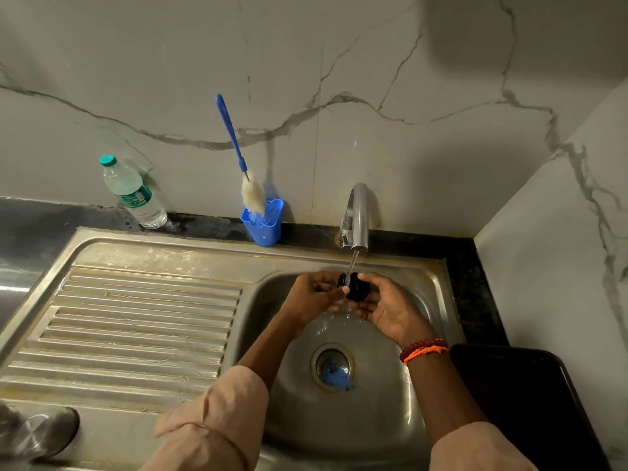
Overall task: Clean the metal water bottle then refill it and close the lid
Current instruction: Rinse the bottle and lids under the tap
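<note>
1. Both hands are over the sink basin (390,413), directly under the tap (356,215). Water runs from the spout onto a dark lid (353,286).
2. The right hand (387,309) cups the lid, fingers curled round its body. The left hand (314,295) meets it from the other side, thumb and fingertips pressed against the lid's end. The hands are close together, both clamped on this one item.
3. The metal water bottle (40,433) appears to be the blurred steel object at the lower left, on the sink's front rim beside the ribbed drainboard (136,321) — well apart from the hands. Whether it stands or lies cannot be told.
4. A blue item sits over the drain (333,367) in the basin floor; its nature cannot be told.
5. On the dark bench (51,219) behind the sink: a clear plastic bottle (134,193) with a teal cap, and a blue holder (263,222) carrying a bottle brush (238,154) — blue handle up, leaning on the marble wall (339,62).
6. A dark tray-like object (523,402) lies to the right of the basin, near the right forearm.
7. Nothing stands between the hands and the tap stream.
</note>
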